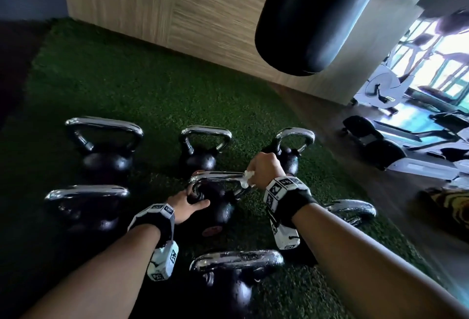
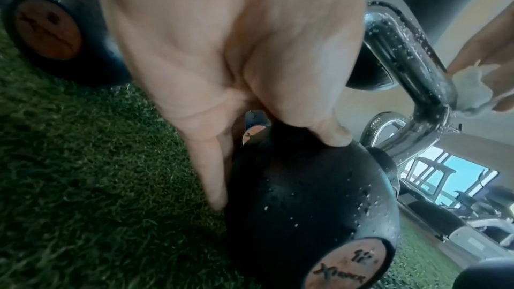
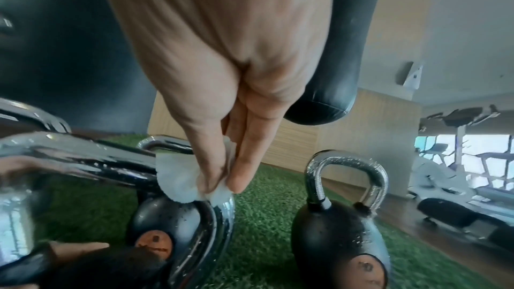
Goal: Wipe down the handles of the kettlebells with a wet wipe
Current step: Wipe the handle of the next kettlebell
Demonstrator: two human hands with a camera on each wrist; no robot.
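Several black kettlebells with chrome handles stand on green turf (image 1: 142,90). The middle kettlebell (image 1: 219,210) has a wet chrome handle (image 1: 218,176). My left hand (image 1: 196,199) grips its black ball near the left foot of the handle, thumb on top and fingers down the side (image 2: 214,175). My right hand (image 1: 253,174) pinches a crumpled white wet wipe (image 1: 247,179) against the handle's right corner. The right wrist view shows thumb and fingers squeezing the wipe (image 3: 180,175) onto the bend of the handle (image 3: 219,217). In the left wrist view the wipe (image 2: 470,89) sits at the far end of the handle (image 2: 403,63).
Other kettlebells stand around: back left (image 1: 104,146), back middle (image 1: 203,148), back right (image 1: 291,151), left (image 1: 86,207), near (image 1: 233,275), right (image 1: 352,210). A black punching bag (image 1: 317,19) hangs above. A wood-panelled wall (image 1: 177,14) stands behind; exercise machines (image 1: 380,85) at right.
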